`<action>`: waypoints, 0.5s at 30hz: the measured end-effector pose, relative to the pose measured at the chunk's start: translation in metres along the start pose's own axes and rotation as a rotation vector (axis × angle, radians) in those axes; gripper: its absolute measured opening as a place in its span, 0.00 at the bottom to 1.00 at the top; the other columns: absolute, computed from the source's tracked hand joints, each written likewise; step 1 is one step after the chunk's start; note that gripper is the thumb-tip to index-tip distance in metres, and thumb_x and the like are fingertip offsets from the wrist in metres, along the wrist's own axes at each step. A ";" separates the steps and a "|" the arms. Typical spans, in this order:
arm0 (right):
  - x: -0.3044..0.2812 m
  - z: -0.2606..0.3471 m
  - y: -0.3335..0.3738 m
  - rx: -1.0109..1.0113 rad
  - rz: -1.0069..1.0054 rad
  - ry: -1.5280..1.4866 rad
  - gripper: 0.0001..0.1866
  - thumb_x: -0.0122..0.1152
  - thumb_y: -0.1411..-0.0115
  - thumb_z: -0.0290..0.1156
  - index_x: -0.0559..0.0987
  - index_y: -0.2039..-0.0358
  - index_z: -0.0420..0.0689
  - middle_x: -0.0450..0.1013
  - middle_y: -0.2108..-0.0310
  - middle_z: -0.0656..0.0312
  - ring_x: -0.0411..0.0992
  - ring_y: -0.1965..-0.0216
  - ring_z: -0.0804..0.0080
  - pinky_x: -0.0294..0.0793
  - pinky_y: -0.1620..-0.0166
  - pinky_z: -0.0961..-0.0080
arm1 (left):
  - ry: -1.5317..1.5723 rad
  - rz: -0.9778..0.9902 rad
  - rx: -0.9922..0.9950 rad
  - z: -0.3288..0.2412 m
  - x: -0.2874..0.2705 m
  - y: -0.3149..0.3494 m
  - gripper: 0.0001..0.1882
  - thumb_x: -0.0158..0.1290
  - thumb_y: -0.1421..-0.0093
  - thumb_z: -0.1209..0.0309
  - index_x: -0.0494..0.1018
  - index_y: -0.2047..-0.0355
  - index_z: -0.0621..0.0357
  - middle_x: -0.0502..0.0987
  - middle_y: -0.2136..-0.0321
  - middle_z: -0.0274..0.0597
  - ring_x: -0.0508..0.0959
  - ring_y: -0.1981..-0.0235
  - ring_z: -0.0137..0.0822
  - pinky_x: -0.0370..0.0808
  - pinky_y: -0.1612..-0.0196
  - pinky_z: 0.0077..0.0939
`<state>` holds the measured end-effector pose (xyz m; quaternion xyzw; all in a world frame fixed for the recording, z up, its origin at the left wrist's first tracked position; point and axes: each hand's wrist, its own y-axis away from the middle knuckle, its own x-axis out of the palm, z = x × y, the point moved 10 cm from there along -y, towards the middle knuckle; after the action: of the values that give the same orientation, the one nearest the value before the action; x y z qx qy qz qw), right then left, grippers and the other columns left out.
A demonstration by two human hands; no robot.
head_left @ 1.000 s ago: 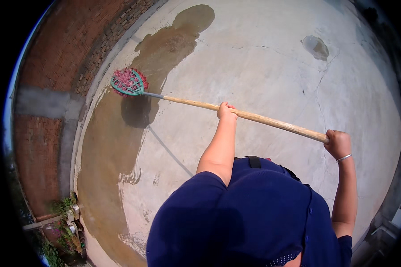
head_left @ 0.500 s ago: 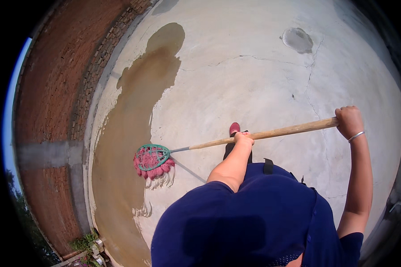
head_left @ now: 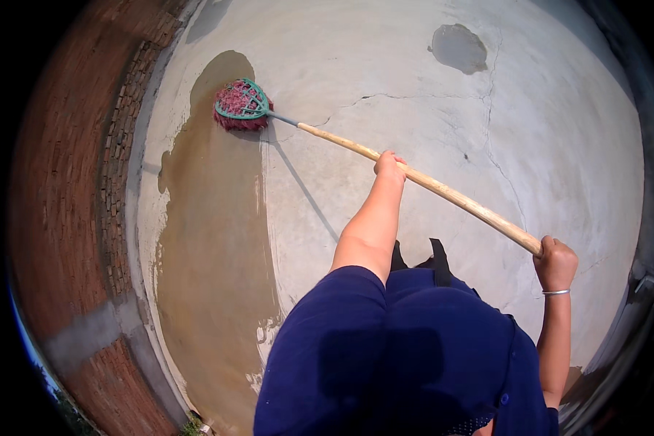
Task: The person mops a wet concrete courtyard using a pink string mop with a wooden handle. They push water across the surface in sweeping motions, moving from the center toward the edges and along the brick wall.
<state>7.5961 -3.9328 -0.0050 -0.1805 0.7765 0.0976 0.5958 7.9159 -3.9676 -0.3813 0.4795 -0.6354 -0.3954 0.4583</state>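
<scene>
A mop with a long wooden handle (head_left: 461, 201) slants across in front of me. Its head (head_left: 242, 106), a green plastic frame over pink-red strands, rests on the wet brown patch (head_left: 209, 240) at the upper left. Around the middle of the handle, my left hand (head_left: 390, 165) is closed, with that arm stretched forward. My right hand (head_left: 557, 264), a silver bangle at its wrist, grips the handle's end at the right, lower and nearer to my body.
A red brick wall (head_left: 58, 196) with a ledge of stacked bricks (head_left: 123, 167) runs along the left. The pale concrete floor (head_left: 341, 65) is cracked and has a small puddle (head_left: 459, 49) at the far right. Green plants (head_left: 192, 425) show at the lower left.
The mop head has moved far forward along the wet patch. My left hand has reached forward, while my right hand has come down and closer. The wet patch now has a straighter right edge.
</scene>
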 end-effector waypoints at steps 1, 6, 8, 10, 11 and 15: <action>0.003 0.004 -0.016 -0.009 -0.004 -0.043 0.08 0.58 0.63 0.25 0.66 0.86 0.45 0.65 0.87 0.59 0.65 0.85 0.61 0.64 0.81 0.68 | 0.007 0.029 0.027 -0.020 0.016 0.003 0.06 0.47 0.49 0.78 0.61 0.73 0.62 0.62 0.85 0.38 0.65 0.87 0.33 0.66 0.85 0.31; 0.012 0.002 -0.057 -0.075 0.032 -0.146 0.08 0.58 0.64 0.25 0.67 0.87 0.46 0.66 0.88 0.58 0.66 0.86 0.60 0.65 0.81 0.69 | 0.110 0.122 0.152 -0.070 0.041 0.014 0.06 0.48 0.50 0.78 0.61 0.73 0.62 0.64 0.85 0.39 0.66 0.88 0.34 0.67 0.85 0.32; 0.021 -0.001 -0.072 -0.116 0.028 -0.168 0.07 0.59 0.64 0.26 0.68 0.87 0.46 0.67 0.88 0.58 0.66 0.86 0.60 0.66 0.81 0.68 | 0.121 0.101 0.187 -0.088 0.045 0.018 0.06 0.48 0.50 0.78 0.62 0.74 0.62 0.64 0.85 0.39 0.66 0.88 0.34 0.67 0.85 0.32; 0.027 0.001 -0.090 -0.163 0.015 -0.195 0.07 0.58 0.64 0.26 0.68 0.87 0.46 0.67 0.88 0.58 0.66 0.86 0.60 0.66 0.81 0.67 | 0.145 0.077 0.224 -0.102 0.033 0.019 0.06 0.49 0.50 0.78 0.62 0.73 0.62 0.64 0.85 0.39 0.66 0.88 0.34 0.67 0.85 0.31; 0.029 0.004 -0.096 -0.181 0.016 -0.211 0.07 0.58 0.64 0.26 0.68 0.87 0.46 0.67 0.88 0.58 0.66 0.86 0.60 0.66 0.81 0.67 | 0.162 0.066 0.220 -0.107 0.024 0.019 0.06 0.49 0.50 0.78 0.62 0.74 0.61 0.64 0.85 0.39 0.66 0.88 0.34 0.67 0.84 0.31; 0.033 0.024 -0.131 -0.305 0.006 -0.252 0.05 0.58 0.64 0.27 0.70 0.87 0.47 0.67 0.88 0.59 0.67 0.85 0.61 0.67 0.80 0.68 | 0.296 -0.016 0.244 -0.122 -0.027 0.016 0.06 0.49 0.51 0.76 0.61 0.77 0.58 0.64 0.85 0.38 0.66 0.86 0.33 0.67 0.83 0.30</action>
<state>7.6621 -4.0493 -0.0351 -0.2524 0.6724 0.2378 0.6539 8.0324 -3.9454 -0.3387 0.5897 -0.6003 -0.2441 0.4820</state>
